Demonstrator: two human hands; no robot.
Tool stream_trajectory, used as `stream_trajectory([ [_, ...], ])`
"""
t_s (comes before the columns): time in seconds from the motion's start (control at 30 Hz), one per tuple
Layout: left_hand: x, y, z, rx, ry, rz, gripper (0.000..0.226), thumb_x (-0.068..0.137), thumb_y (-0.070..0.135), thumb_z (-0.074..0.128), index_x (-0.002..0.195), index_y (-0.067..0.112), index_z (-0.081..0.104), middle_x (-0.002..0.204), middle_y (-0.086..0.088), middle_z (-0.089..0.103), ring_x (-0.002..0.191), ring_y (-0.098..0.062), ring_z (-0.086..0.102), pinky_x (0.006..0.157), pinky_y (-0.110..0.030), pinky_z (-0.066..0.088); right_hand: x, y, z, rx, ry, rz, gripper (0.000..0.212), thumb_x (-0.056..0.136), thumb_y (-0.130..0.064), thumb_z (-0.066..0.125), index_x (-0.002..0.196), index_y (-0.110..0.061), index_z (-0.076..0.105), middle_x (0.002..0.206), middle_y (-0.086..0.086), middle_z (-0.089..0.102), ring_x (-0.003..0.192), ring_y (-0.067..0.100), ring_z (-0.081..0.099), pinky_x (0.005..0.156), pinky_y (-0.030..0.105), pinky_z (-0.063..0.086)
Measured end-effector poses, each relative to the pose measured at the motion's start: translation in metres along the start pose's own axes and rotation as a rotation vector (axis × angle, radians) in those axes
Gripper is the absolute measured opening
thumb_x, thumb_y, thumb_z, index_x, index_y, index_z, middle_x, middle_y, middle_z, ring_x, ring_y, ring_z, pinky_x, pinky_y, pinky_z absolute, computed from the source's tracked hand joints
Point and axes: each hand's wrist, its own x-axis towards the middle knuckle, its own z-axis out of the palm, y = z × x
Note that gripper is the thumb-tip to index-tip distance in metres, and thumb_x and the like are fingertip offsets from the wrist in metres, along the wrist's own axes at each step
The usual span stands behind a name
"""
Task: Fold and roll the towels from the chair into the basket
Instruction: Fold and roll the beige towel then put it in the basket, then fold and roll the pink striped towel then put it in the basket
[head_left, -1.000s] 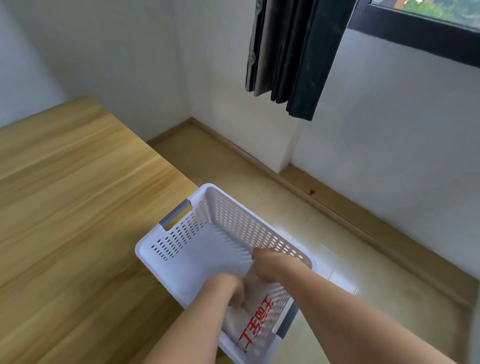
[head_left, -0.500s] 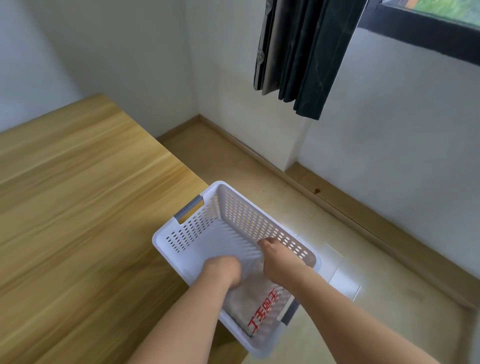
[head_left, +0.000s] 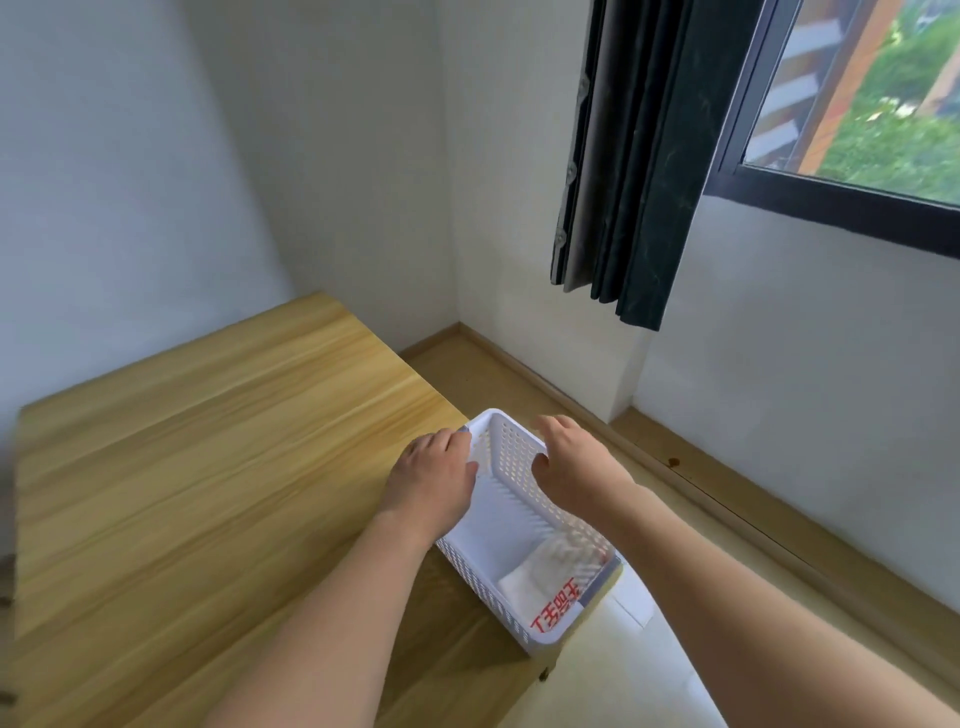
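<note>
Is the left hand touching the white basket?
Touching. The head view shows the left hand gripping the white basket at its far rim, fingers curled over the edge.

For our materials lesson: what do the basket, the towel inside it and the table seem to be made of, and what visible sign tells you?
Basket: white moulded plastic, judging by its regular punched holes and smooth rim.
Towel: soft white cloth with red printed characters; it creases.
Table: light wood or wood-look laminate, with streaked grain and slight sheen.

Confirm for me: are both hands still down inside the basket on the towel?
No: the left hand and right hand now grip the basket rim at its far end, clear of the towel.
</note>
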Motion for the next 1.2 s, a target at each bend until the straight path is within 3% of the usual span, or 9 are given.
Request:
stream_trajectory([
  [0.1, -0.023, -0.018, -0.033, -0.033, 0.076, -0.017, 0.034, 0.099, 0.031, 0.038, 0.129, 0.015, 0.043, 0.137, -0.002, 0.047, 0.125, -0.022, 0.044, 0.103, -0.033, 0.035, -0.021, -0.038, -0.004, -0.001, 0.059, -0.027, 0.032, 0.088, -0.009, 0.044, 0.119, -0.008, 0.048, 0.126, 0.009, 0.051, 0.109, 0.030, 0.053, 0.076, 0.029, 0.039],
  [0.2, -0.050, -0.044, -0.066, -0.050, 0.146, 0.001, 0.043, 0.100, 0.031, 0.037, 0.139, 0.014, 0.036, 0.148, -0.002, 0.036, 0.132, -0.021, 0.038, 0.108, -0.031, 0.032, -0.040, -0.082, -0.001, 0.006, 0.114, -0.046, 0.034, 0.090, -0.012, 0.045, 0.124, -0.007, 0.050, 0.128, 0.009, 0.053, 0.110, 0.028, 0.055, 0.089, 0.035, 0.048],
  [0.33, -0.095, -0.099, -0.101, -0.027, 0.213, 0.056, 0.047, 0.101, 0.033, 0.038, 0.142, 0.013, 0.033, 0.150, -0.003, 0.034, 0.134, -0.021, 0.036, 0.109, -0.030, 0.029, -0.064, -0.152, 0.016, 0.040, 0.173, -0.033, 0.038, 0.092, -0.013, 0.047, 0.129, -0.008, 0.048, 0.132, 0.008, 0.051, 0.114, 0.027, 0.053, 0.092, 0.034, 0.046],
  [0.53, -0.156, -0.186, -0.134, -0.022, 0.130, 0.093, 0.050, 0.102, 0.036, 0.035, 0.146, 0.014, 0.028, 0.153, -0.001, 0.029, 0.137, -0.019, 0.031, 0.113, -0.031, 0.026, -0.102, -0.245, 0.052, 0.071, 0.217, -0.017, 0.050, 0.091, -0.015, 0.047, 0.141, -0.013, 0.040, 0.142, 0.005, 0.045, 0.123, 0.025, 0.048, 0.097, 0.033, 0.042],
  [0.77, -0.194, -0.251, -0.167, -0.009, 0.178, 0.046, 0.048, 0.100, 0.035, 0.037, 0.143, 0.014, 0.033, 0.147, -0.002, 0.038, 0.132, -0.021, 0.038, 0.110, -0.034, 0.032, -0.116, -0.309, 0.069, 0.081, 0.226, -0.015, 0.053, 0.091, -0.017, 0.047, 0.143, -0.013, 0.037, 0.146, 0.005, 0.041, 0.128, 0.026, 0.045, 0.101, 0.036, 0.041],
  [0.9, -0.220, -0.294, -0.179, 0.001, 0.186, 0.073, 0.047, 0.100, 0.035, 0.037, 0.143, 0.014, 0.033, 0.147, -0.002, 0.039, 0.131, -0.021, 0.039, 0.109, -0.033, 0.032, -0.123, -0.357, 0.089, 0.111, 0.233, 0.003, 0.053, 0.091, -0.016, 0.047, 0.144, -0.013, 0.037, 0.147, 0.004, 0.039, 0.129, 0.025, 0.044, 0.098, 0.030, 0.038],
  [1.0, -0.239, -0.343, -0.191, -0.024, 0.212, 0.069, 0.046, 0.101, 0.034, 0.037, 0.142, 0.014, 0.034, 0.146, -0.001, 0.039, 0.131, -0.021, 0.039, 0.109, -0.034, 0.032, -0.124, -0.408, 0.110, 0.114, 0.238, -0.006, 0.053, 0.091, -0.018, 0.046, 0.143, -0.015, 0.036, 0.148, 0.002, 0.038, 0.127, 0.024, 0.045, 0.091, 0.030, 0.039],
  [1.2, -0.291, -0.489, -0.211, -0.058, 0.215, 0.081, 0.048, 0.101, 0.035, 0.035, 0.144, 0.014, 0.033, 0.147, -0.002, 0.039, 0.133, -0.021, 0.038, 0.110, -0.034, 0.031, -0.116, -0.548, 0.173, 0.099, 0.252, -0.002, 0.052, 0.093, -0.019, 0.045, 0.144, -0.015, 0.035, 0.149, 0.002, 0.037, 0.131, 0.022, 0.042, 0.096, 0.030, 0.038],
])
